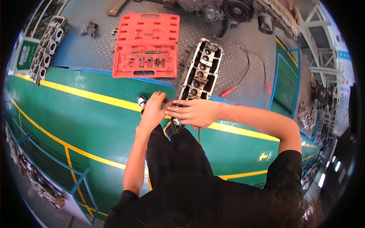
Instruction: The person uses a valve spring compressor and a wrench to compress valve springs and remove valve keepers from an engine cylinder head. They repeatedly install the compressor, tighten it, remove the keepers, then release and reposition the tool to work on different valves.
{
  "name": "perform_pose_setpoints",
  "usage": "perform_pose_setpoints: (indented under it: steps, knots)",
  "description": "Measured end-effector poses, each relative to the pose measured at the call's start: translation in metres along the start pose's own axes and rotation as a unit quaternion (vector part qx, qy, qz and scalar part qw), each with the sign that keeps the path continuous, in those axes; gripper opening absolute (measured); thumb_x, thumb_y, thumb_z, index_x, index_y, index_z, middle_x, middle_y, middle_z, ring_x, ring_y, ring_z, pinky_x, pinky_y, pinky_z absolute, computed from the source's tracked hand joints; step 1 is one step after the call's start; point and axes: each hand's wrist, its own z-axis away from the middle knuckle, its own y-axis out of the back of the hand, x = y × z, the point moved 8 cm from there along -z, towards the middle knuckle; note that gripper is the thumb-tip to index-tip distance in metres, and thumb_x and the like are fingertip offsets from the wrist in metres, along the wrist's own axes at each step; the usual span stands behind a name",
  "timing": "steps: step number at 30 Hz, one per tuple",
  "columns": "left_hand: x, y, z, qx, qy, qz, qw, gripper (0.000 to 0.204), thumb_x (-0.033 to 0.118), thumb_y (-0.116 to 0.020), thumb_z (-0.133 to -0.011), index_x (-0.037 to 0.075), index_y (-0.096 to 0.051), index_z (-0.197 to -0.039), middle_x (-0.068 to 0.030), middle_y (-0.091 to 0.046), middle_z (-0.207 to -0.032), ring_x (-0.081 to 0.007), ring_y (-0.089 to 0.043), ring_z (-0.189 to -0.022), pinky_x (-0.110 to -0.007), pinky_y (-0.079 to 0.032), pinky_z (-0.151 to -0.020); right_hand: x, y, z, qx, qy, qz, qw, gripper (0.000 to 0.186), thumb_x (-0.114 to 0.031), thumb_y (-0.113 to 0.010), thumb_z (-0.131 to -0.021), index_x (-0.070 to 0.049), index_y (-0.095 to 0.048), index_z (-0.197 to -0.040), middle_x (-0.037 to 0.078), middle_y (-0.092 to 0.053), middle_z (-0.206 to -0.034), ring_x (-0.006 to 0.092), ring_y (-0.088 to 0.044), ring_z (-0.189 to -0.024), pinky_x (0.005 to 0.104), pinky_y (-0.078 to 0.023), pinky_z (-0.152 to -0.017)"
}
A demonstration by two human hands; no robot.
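Note:
In front of my body, both hands meet at the near end of a cylinder head (210, 71). My left hand (154, 110) is closed, its fingers curled round the top of a dark metal tool (176, 127) with a bent frame that hangs below the hands. Across from it, my right hand (195, 113) is closed on the same tool, fingers pointing left and touching the left hand. The fingers cover much of the tool, so its exact kind is unclear. The cylinder head lies on the metal-plated bench, showing a row of round valve springs.
An opened red tool case (118, 60) with metal pieces lies left of the cylinder head. Engine parts (237, 9) stand at the back, another cylinder head (47, 49) at far left. Red-handled cable tools (229, 91) lie right. Below is a green floor (95, 125) with yellow lines.

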Motion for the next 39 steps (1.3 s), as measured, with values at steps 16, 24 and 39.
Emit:
perform_pose_setpoints:
  steps: [16, 24, 39]
  knots:
    - [-0.016, 0.006, 0.000, -0.145, 0.050, 0.276, 0.949, 0.013, 0.007, -0.064, -0.094, -0.002, -0.064, -0.104, -0.0047, -0.064, -0.091, -0.0124, -0.059, -0.085, -0.031, -0.049, -0.076, 0.002, 0.001, -0.006, -0.193, 0.188, 0.047, 0.962, 0.052, -0.048, -0.055, -0.088, -0.002, -0.077, -0.083, 0.011, -0.074, -0.095, 0.0291, -0.059, -0.116, 0.0559, -0.014, -0.124]
    - [-0.050, -0.010, 0.000, -0.157, 0.115, 0.371, 0.908, 0.010, 0.005, -0.063, -0.093, -0.004, -0.067, -0.096, -0.0039, -0.065, -0.081, -0.0110, -0.058, -0.075, -0.027, -0.047, -0.068, 0.017, 0.004, -0.011, -0.092, 0.215, 0.009, 0.972, 0.055, -0.046, -0.051, -0.091, 0.003, -0.074, -0.089, 0.016, -0.072, -0.101, 0.0314, -0.056, -0.120, 0.0524, -0.018, -0.124]
    - [-0.063, -0.037, -0.002, -0.016, 0.048, 0.484, 0.874, 0.020, 0.019, -0.061, -0.099, -0.001, -0.063, -0.095, 0.0003, -0.059, -0.081, -0.0080, -0.049, -0.080, -0.027, -0.043, -0.072, 0.023, -0.002, -0.026, -0.172, 0.483, -0.015, 0.858, 0.068, -0.069, -0.055, -0.082, -0.003, -0.073, -0.086, 0.013, -0.071, -0.087, 0.0301, -0.065, -0.090, 0.0415, -0.042, -0.088]
